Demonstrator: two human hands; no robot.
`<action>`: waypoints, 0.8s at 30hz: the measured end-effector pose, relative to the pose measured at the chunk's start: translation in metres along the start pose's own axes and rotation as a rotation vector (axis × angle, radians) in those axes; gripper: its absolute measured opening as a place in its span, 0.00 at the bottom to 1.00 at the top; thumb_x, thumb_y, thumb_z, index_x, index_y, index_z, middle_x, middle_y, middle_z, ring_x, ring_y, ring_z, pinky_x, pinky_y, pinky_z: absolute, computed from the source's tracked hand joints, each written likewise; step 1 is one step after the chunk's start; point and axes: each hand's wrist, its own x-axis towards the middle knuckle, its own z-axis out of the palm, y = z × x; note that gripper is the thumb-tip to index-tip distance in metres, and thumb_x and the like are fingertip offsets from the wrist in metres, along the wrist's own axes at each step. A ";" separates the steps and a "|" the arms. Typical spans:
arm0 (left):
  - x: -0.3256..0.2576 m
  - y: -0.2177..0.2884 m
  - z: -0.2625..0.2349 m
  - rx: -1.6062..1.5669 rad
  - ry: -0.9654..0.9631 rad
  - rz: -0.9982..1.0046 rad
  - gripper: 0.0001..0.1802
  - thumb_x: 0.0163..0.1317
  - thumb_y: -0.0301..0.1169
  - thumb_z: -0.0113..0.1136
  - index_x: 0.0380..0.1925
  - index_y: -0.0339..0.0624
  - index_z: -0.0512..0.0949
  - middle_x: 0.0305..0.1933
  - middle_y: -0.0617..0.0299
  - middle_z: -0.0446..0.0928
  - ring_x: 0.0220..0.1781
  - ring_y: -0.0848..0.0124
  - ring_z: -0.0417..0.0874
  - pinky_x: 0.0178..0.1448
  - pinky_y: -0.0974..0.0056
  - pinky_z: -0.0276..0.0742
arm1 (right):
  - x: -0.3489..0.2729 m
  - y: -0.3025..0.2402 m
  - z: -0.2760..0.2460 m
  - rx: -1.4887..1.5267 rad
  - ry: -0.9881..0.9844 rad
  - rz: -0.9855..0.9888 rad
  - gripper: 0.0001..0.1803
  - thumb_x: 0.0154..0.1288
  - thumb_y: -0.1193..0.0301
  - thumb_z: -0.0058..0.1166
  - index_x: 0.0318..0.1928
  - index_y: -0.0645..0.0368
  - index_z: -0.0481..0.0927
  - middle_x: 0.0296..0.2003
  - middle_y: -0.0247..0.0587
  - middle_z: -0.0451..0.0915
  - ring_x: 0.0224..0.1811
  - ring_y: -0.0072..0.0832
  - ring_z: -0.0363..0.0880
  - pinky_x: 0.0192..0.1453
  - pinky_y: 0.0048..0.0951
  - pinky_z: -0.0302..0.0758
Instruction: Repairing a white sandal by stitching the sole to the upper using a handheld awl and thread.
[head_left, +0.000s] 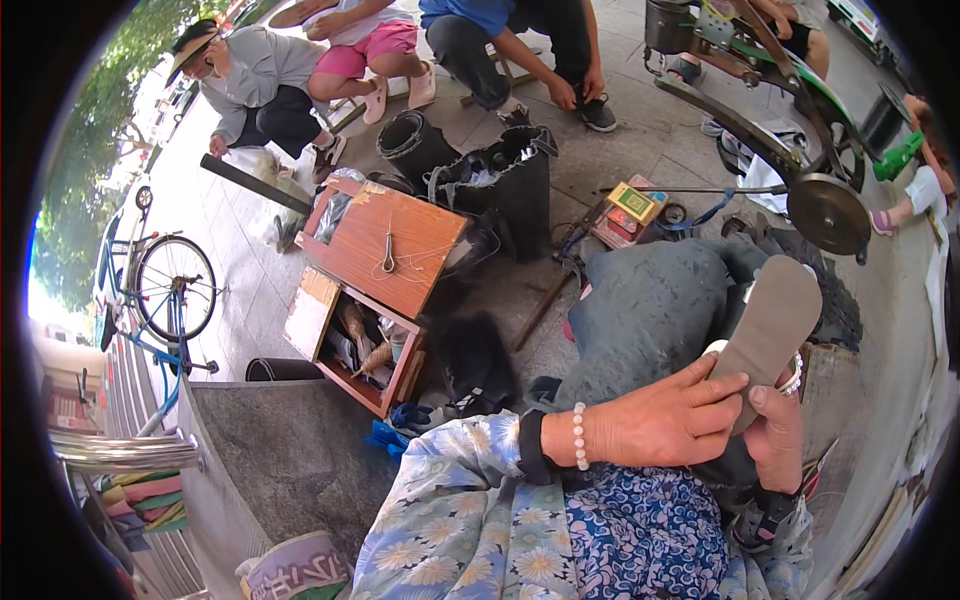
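A sandal with a flat grey-brown sole (pixel 768 335) is held up over my lap, sole facing me. White beads show along its edge; most of its upper is hidden. My right hand (pixel 776 430) grips it from behind and below, thumb against the edge. From the left my left hand (pixel 672 418), with a beaded bracelet at the wrist, has its fingers bent and pressed on the lower part of the sole. A dark grey cloth (pixel 650 310) covers my knees beyond the hands.
A wooden box (pixel 385 240) with an awl-like tool (pixel 389 250) on top stands ahead-left. Black buckets (pixel 415 145) are behind it, and a hammer (pixel 548 300) lies on the paving. A hand-cranked machine (pixel 830 205) stands far right. Several people sit opposite; a bicycle (pixel 175 290) is at left.
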 end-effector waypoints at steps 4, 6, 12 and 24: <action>-0.013 -0.051 -0.011 0.037 0.096 -0.143 0.20 0.51 0.35 0.62 0.44 0.40 0.72 0.54 0.49 0.69 0.62 0.51 0.69 0.62 0.48 0.68 | 0.030 -0.008 -0.018 0.015 0.029 0.033 0.34 0.41 0.76 0.58 0.56 0.64 0.69 0.47 0.42 0.77 0.49 0.34 0.78 0.55 0.34 0.74; -0.036 -0.108 -0.022 0.179 0.159 -0.359 0.24 0.48 0.34 0.67 0.45 0.40 0.73 0.54 0.47 0.70 0.57 0.50 0.73 0.56 0.50 0.72 | 0.039 -0.008 -0.046 -0.045 0.060 0.030 0.35 0.40 0.77 0.59 0.56 0.64 0.69 0.47 0.42 0.77 0.49 0.34 0.78 0.55 0.34 0.74; -0.167 -0.267 -0.081 0.538 0.388 -1.005 0.19 0.50 0.27 0.63 0.44 0.34 0.75 0.48 0.44 0.74 0.50 0.47 0.75 0.53 0.56 0.73 | 0.035 0.019 -0.077 -0.318 -0.006 0.020 0.40 0.38 0.75 0.67 0.57 0.63 0.66 0.47 0.42 0.76 0.49 0.33 0.76 0.52 0.36 0.74; -0.257 -0.411 -0.127 0.624 -0.205 -1.428 0.27 0.48 0.32 0.64 0.51 0.39 0.75 0.50 0.45 0.76 0.55 0.51 0.76 0.57 0.55 0.73 | 0.007 0.020 -0.169 -0.334 0.304 0.204 0.51 0.33 0.67 0.71 0.63 0.62 0.61 0.48 0.44 0.75 0.47 0.37 0.77 0.50 0.37 0.75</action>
